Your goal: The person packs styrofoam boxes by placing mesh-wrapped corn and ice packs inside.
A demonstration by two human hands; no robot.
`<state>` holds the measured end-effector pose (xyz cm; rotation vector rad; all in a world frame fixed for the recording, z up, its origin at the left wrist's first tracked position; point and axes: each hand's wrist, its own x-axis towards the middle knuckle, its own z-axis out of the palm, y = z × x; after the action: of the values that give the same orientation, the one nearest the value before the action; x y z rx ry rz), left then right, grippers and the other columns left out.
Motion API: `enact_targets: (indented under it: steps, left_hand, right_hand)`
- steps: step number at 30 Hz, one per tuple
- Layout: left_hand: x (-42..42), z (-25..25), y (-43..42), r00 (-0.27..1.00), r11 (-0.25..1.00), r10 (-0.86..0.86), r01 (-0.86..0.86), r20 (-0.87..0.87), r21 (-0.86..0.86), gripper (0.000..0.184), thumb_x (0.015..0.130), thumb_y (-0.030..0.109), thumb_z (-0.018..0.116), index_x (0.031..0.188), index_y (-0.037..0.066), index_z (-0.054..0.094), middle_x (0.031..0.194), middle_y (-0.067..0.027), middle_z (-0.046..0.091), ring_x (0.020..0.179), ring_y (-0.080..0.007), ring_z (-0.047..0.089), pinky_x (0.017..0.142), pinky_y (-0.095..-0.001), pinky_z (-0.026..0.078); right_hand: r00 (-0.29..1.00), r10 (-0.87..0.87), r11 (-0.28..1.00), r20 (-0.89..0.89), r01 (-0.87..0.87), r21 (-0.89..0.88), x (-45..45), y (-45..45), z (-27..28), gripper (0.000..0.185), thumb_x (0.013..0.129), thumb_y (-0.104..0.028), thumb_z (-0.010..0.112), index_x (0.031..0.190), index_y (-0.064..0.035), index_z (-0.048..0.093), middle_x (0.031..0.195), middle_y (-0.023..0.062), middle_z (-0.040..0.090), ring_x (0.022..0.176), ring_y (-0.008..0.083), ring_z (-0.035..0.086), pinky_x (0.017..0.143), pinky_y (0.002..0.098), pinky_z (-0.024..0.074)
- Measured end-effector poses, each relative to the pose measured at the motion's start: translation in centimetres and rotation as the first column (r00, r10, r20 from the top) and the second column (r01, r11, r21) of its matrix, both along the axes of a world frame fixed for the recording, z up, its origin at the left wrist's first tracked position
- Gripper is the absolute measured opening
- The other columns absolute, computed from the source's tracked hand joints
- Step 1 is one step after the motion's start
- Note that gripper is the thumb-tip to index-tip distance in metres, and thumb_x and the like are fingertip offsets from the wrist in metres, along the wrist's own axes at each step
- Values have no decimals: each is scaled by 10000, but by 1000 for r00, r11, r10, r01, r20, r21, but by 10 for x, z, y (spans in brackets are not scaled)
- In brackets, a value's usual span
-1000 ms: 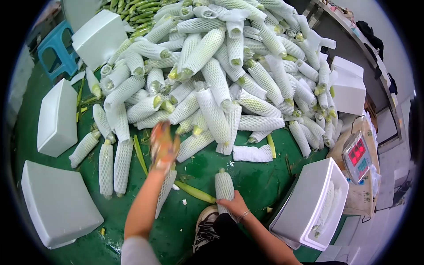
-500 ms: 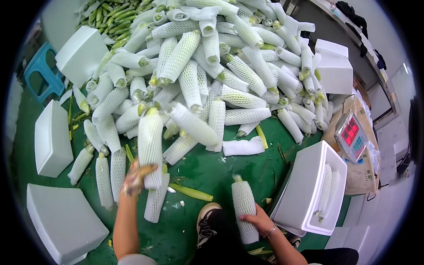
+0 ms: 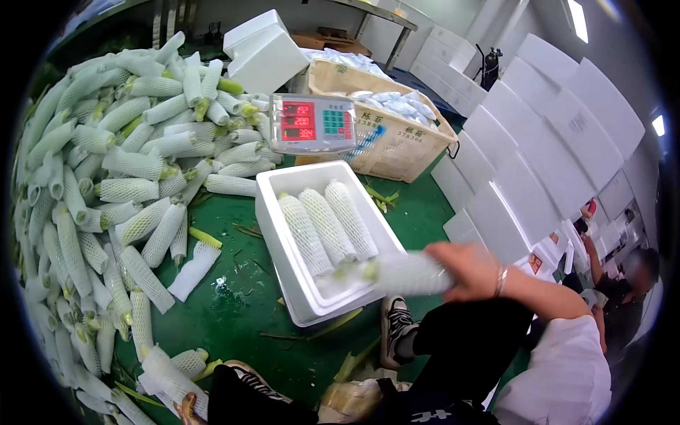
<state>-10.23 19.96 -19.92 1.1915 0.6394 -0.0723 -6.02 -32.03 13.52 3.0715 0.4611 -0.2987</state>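
My right hand (image 3: 471,270) is closed round a net-wrapped corn cob (image 3: 414,275), blurred by motion, whose tip is over the near right rim of an open white foam box (image 3: 270,212). Inside that box several wrapped cobs (image 3: 327,223) lie side by side. At the bottom left, my left hand (image 3: 190,409) shows only in part, its fingers at a wrapped cob (image 3: 170,382). A large heap of wrapped cobs (image 3: 134,163) covers the left side.
Behind the box are a scale display (image 3: 312,124) and a crate (image 3: 386,156) of bagged packs. White foam boxes (image 3: 531,142) are stacked at the right. Another person (image 3: 627,290) is at the far right. My shoes (image 3: 397,322) are near the box.
The view has swung right. My right hand has carried its cob up to the foam box. My left hand, with a cob, now appears at the lower left edge.
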Motion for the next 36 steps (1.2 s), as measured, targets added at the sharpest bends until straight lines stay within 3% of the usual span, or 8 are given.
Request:
enact_targets:
  steps: [3, 5, 9, 13, 22, 25, 29, 36]
  left_hand:
    - [23, 18, -45, 988, 987, -151, 149, 32, 64, 549, 745, 384, 665, 1145, 28, 543, 1039, -147, 596, 940, -303, 578, 867, -414, 466]
    - [38, 33, -76, 968, 966, -245, 239, 57, 101, 539, 745, 376, 668, 1137, 27, 547, 1034, -146, 598, 932, -301, 579, 860, -413, 468]
    - [52, 58, -128, 923, 923, -372, 358, 93, 139, 519, 744, 361, 674, 1120, 24, 554, 1023, -142, 602, 916, -295, 583, 846, -409, 472]
    - [45, 58, -141, 932, 923, -359, 347, 44, 169, 500, 743, 346, 681, 1104, 21, 561, 1013, -138, 605, 901, -290, 586, 832, -406, 475]
    - [-14, 27, -93, 990, 975, 2, 28, -140, 219, 455, 741, 311, 695, 1066, 15, 576, 989, -130, 614, 866, -278, 593, 800, -398, 483]
    - [-34, 29, -87, 982, 970, 132, -101, -132, 222, 441, 740, 300, 699, 1054, 13, 582, 981, -128, 617, 855, -274, 595, 789, -395, 486]
    - [-34, 31, -77, 952, 942, 294, -274, -82, 193, 421, 739, 284, 706, 1037, 10, 589, 970, -124, 620, 839, -269, 599, 775, -392, 489]
    - [-1, 27, 2, 736, 754, 655, -650, -173, 91, 455, 728, 282, 727, 1011, -42, 581, 957, -144, 615, 780, -261, 606, 684, -371, 516]
  right_hand:
    - [987, -58, 956, 153, 99, -276, -1, -55, 22, 683, 536, -151, 770, 1143, -80, 465, 922, 128, 586, 840, 335, 603, 714, 430, 498]
    - [986, -15, 969, 168, 56, -240, 14, -75, 27, 672, 542, -143, 762, 1144, -89, 468, 932, 122, 591, 846, 339, 604, 717, 423, 499]
    - [973, 4, 996, -231, -25, -84, 80, -66, 7, 660, 570, -164, 737, 1179, -78, 497, 961, 170, 629, 902, 362, 605, 792, 430, 481]
    - [845, 238, 967, -480, -251, 38, 151, -32, -54, 654, 617, -236, 735, 1203, -47, 514, 966, 218, 635, 917, 364, 614, 804, 411, 479]
    - [846, 206, 966, -492, -94, 242, 132, -67, -39, 665, 617, -268, 747, 1175, -20, 482, 920, 199, 652, 833, 315, 651, 749, 388, 512]
    - [697, 232, 902, -679, 106, 418, 93, -21, -39, 748, 663, -295, 740, 1256, 6, 397, 1011, 224, 627, 941, 320, 631, 839, 385, 497]
    - [678, 338, 822, -653, 126, 556, 53, 88, -136, 818, 692, -412, 734, 1279, 44, 391, 1110, 270, 578, 1043, 357, 578, 920, 381, 445]
    - [874, 199, 691, -443, 196, 696, 93, 317, -290, 660, 684, -308, 717, 1196, -15, 421, 1042, 257, 599, 962, 405, 593, 844, 422, 472]
